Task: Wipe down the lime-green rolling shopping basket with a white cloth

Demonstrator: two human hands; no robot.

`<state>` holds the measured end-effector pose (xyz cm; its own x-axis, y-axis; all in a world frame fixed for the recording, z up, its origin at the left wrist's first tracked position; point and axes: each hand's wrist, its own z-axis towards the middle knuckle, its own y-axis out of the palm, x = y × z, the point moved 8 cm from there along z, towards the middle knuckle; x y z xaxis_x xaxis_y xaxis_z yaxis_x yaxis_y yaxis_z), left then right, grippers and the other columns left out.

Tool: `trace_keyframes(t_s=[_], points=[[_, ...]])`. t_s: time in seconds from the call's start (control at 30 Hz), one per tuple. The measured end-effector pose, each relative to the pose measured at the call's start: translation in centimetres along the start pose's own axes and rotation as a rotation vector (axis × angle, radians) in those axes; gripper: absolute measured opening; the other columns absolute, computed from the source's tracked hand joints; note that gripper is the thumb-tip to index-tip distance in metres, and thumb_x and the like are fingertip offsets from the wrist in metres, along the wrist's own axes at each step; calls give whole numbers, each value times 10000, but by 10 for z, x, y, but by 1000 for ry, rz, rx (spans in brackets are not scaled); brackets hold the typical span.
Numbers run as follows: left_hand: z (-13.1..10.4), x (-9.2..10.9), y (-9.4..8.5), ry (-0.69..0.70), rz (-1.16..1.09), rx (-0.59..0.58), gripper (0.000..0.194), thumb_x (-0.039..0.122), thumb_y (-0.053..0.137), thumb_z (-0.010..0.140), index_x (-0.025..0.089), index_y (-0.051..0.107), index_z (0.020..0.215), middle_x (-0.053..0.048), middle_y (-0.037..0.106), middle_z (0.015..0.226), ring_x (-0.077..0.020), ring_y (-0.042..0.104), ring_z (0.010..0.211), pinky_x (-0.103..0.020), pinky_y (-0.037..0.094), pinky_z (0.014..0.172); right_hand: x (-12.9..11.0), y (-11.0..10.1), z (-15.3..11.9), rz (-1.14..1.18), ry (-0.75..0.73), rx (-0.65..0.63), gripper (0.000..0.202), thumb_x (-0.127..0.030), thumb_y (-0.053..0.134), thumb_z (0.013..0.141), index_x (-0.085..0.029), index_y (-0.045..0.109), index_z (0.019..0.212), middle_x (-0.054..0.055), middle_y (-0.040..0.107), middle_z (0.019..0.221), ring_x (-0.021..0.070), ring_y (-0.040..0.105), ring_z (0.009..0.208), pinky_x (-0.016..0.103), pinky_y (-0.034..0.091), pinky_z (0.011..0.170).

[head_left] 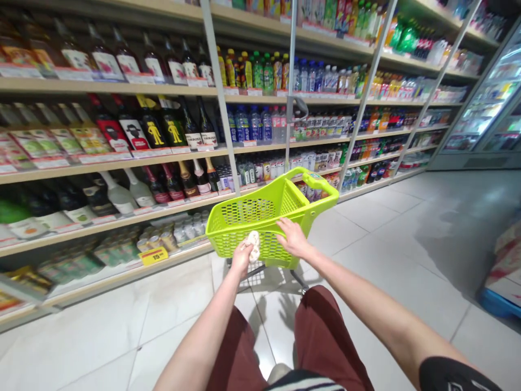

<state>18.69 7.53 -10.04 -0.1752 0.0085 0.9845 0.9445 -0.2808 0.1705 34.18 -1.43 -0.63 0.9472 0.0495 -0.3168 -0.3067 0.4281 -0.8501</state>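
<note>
Cloth (254, 245), pale, crumpled and soft-looking, is pinched in the left hand (241, 259), whose fingers are closed around one end. With twelve straight ahead of the person, that hand reaches to eleven o'clock, against or just beside the near side of a lime-green plastic shopping cart (266, 225) with perforated walls. The cart stands at twelve on the white tiled floor (122, 326), its curved green handle (319, 183) towards one. The right hand (293, 239) holds nothing; its fingers are spread wide near the same side at half past twelve, and I can't tell whether they touch it. Wooden shelves (122, 164) of bottles (157, 127) run from nine to one o'clock behind.

To me this looks like wiping the cart's near side. The next move seems to call for pressing the cloth flat along the perforations, the right hand steadying the cart.
</note>
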Motion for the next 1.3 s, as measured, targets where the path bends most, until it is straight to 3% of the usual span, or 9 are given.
trace_keyframes(t_s=[0.17,0.3,0.37,0.53,0.77,0.9,1.03,1.17,1.3], points=[[-27,3,16,-115,-437,-112,331,228,642,595,167,580,914,-37,672,847,-160,628,768,-305,479,755,-60,55,-20,535,23,-14,464,-353,433,813,-170,438,1239,109,461,1271,211,400,1195,391,320,997],[-40,-1,3,-232,-653,-98,215,246,621,656,153,592,848,-32,664,805,-157,617,804,-293,465,798,-77,80,-27,587,98,54,640,-339,575,713,-169,357,1290,124,432,1272,235,400,1185,396,317,996],[-46,-6,-9,-270,-652,-125,198,240,605,677,146,596,850,-43,660,835,-162,608,830,-296,462,799,-77,91,-29,550,144,33,650,-308,610,676,-166,384,1269,120,479,1201,236,455,1124,386,357,962],[-54,-28,-49,-361,-513,-150,224,195,623,654,157,596,874,-38,652,850,-121,595,753,-244,460,701,-84,116,-27,458,134,13,267,-210,548,717,-159,599,974,125,468,1214,234,432,1158,351,379,953],[-29,-39,-95,-282,-421,36,223,169,598,599,142,594,820,-36,657,754,-124,581,663,-227,428,596,-146,153,-27,361,-252,-20,589,-64,444,722,-185,362,1292,120,262,1395,231,201,1303,437,281,1030],[-28,-43,-101,-371,-336,-8,229,143,579,560,136,606,788,-30,652,716,-114,560,595,-229,410,566,-139,174,-24,320,-275,-76,608,-11,426,690,-168,390,1277,132,280,1383,228,242,1287,414,319,1013],[-24,-51,-111,-420,-191,-35,322,127,549,559,174,611,871,-24,654,777,-129,571,672,-240,399,605,-126,176,1,246,-385,-64,493,-28,432,741,-171,472,1211,125,405,1312,206,313,1250,384,355,989],[-9,-62,-142,-419,84,169,391,148,591,572,198,596,960,-69,640,980,-173,586,827,-268,395,675,-130,168,54,137,-548,21,361,-82,401,832,-179,521,1159,89,425,1314,200,199,1301,414,298,1025],[4,-74,-159,-430,181,249,317,157,613,576,167,609,894,-99,633,989,-190,589,857,-282,405,708,-133,188,98,54,-716,2,300,-115,368,875,-176,553,1103,61,440,1308,189,124,1322,460,204,1059]])
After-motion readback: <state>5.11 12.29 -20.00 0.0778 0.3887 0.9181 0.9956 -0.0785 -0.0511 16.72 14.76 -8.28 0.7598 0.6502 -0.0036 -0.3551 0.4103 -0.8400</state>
